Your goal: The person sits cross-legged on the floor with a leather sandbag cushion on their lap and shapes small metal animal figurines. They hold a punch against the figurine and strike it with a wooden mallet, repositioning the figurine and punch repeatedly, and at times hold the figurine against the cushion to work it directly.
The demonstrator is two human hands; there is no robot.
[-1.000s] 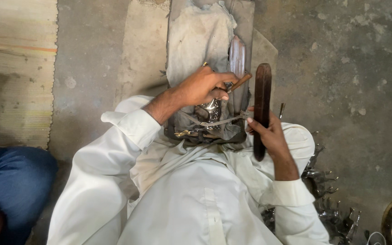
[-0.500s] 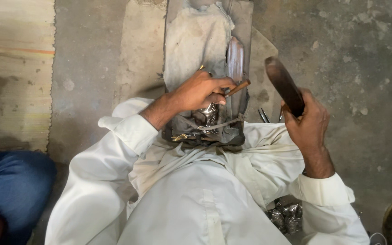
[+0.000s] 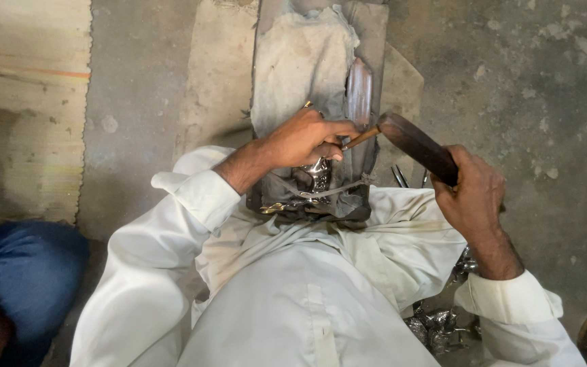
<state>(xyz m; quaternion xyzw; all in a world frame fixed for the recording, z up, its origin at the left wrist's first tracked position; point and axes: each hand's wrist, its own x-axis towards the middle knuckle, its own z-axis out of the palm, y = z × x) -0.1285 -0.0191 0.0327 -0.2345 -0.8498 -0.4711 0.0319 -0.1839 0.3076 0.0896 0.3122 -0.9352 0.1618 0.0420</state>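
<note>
The left hand (image 3: 304, 139) curls over a small shiny metal piece (image 3: 317, 173), its fingers pinching a thin punch with a wooden shaft (image 3: 360, 138) that sticks out toward the right; the punch's working tip is hidden under the fingers, so where it meets the metal cannot be made out. The metal piece sits under a strap on a dark block (image 3: 307, 197) at the near end of a long work board (image 3: 307, 61) covered with a pale, stained cloth, and most of its shape is covered by the hand. The right hand (image 3: 473, 194) is wrapped tight around the handle of a dark wooden mallet (image 3: 416, 144), fingers pressed together; the mallet's head is at the punch's outer end, though contact is unclear. A long silvery bar (image 3: 359, 92) lies on the cloth just beyond. More shiny metal parts (image 3: 436, 326) lie by the right sleeve, half hidden. A blue-clad figure (image 3: 22, 278) is cut off at the lower left edge.
</note>
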